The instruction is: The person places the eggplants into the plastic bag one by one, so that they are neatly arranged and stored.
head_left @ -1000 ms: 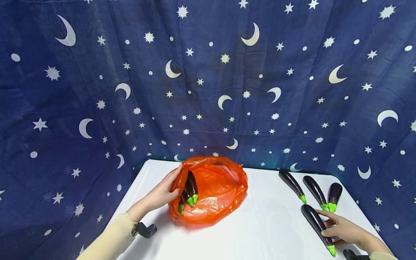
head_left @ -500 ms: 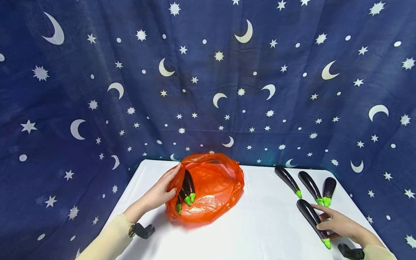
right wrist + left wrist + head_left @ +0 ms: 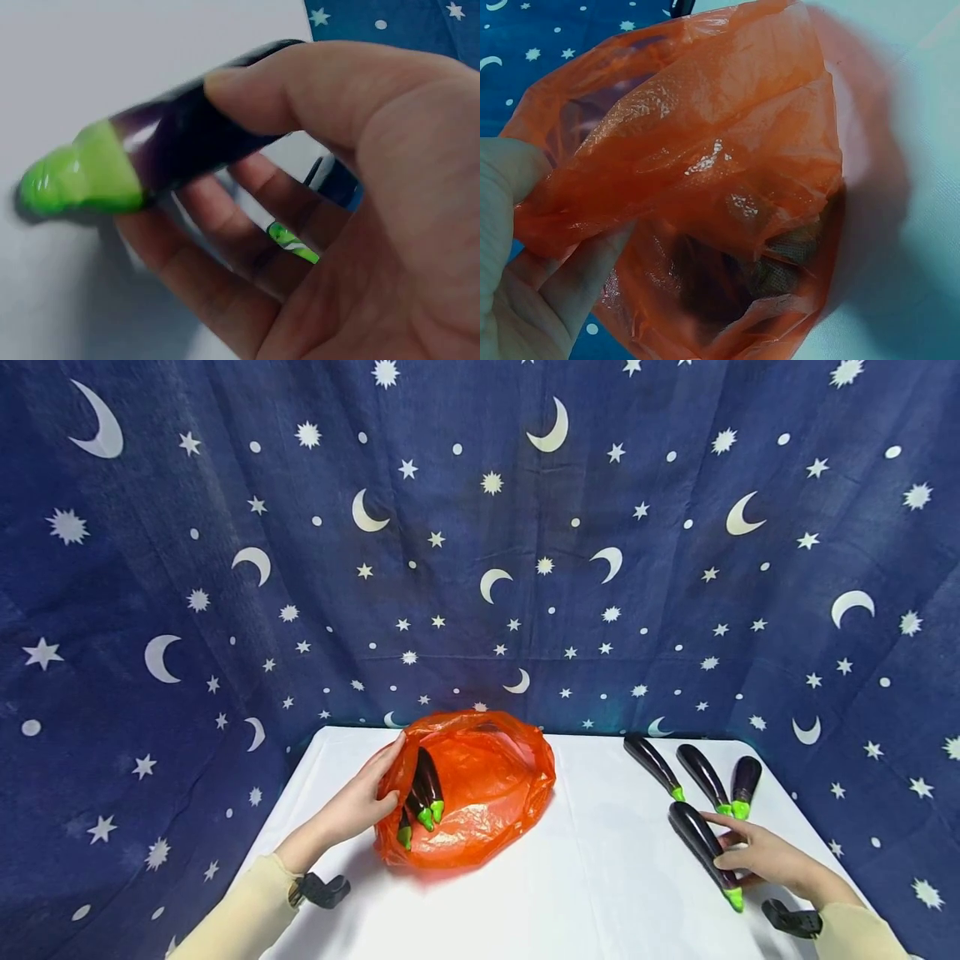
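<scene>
My left hand (image 3: 362, 802) pinches the near-left rim of a red-orange plastic bag (image 3: 491, 822), with the thumb on one side of the film and fingers on the other. The bag's mouth gapes toward me. Inside it, by the left wall, lie several dark purple eggplants (image 3: 427, 785) with bright green stems. On the right of the table, my right hand (image 3: 772, 856) holds another eggplant (image 3: 187, 131) between thumb and fingertips. Its green end (image 3: 79, 176) points toward me, close over the white surface in the right wrist view.
Three more eggplants lie beyond my right hand: a left one (image 3: 652, 766), a middle one (image 3: 701, 775) and a right one (image 3: 746, 779). The white table (image 3: 555, 893) ends at a dark blue curtain (image 3: 465, 568) with moons and stars.
The head view has shifted, so everything sits a little further left and up in it. Both hands keep their holds on the bag and the eggplant.
</scene>
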A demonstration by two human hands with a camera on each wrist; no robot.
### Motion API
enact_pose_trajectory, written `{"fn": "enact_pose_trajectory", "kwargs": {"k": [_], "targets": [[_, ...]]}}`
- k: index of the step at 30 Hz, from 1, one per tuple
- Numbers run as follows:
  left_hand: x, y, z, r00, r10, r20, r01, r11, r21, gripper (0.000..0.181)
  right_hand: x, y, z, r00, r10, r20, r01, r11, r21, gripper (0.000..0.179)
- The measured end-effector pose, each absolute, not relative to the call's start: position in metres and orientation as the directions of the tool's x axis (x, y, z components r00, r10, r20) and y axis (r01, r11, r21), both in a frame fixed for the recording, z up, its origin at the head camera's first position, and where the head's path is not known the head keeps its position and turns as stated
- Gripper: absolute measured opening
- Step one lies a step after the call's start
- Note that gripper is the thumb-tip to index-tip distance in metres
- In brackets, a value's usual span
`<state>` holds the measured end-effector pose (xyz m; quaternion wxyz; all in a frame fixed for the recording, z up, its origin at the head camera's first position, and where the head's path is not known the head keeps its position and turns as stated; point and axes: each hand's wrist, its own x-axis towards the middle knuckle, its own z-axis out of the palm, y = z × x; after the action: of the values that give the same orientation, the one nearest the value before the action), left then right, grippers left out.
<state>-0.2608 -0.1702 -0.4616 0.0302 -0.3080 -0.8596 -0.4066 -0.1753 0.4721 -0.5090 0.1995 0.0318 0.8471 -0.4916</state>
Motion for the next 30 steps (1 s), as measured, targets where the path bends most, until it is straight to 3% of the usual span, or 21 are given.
{"fn": "enact_pose_trajectory", "kwargs": {"k": [16,30], "targets": [[-0.261,-0.175,-0.458,-0.802,0.512,0.308,0.564,0.476,0.675,0.093,-0.204,0.438,-0.49,-0.912,-0.319,-0.257,0.162,0.295,-0.942,0.083],[-0.259,-0.172,-0.454,-0.819,0.505,0.274,0.528,0.476,0.703,0.094,-0.24,0.354,-0.482,-0.852,-0.492,-0.178,0.122,0.143,-0.982,0.083]]}}
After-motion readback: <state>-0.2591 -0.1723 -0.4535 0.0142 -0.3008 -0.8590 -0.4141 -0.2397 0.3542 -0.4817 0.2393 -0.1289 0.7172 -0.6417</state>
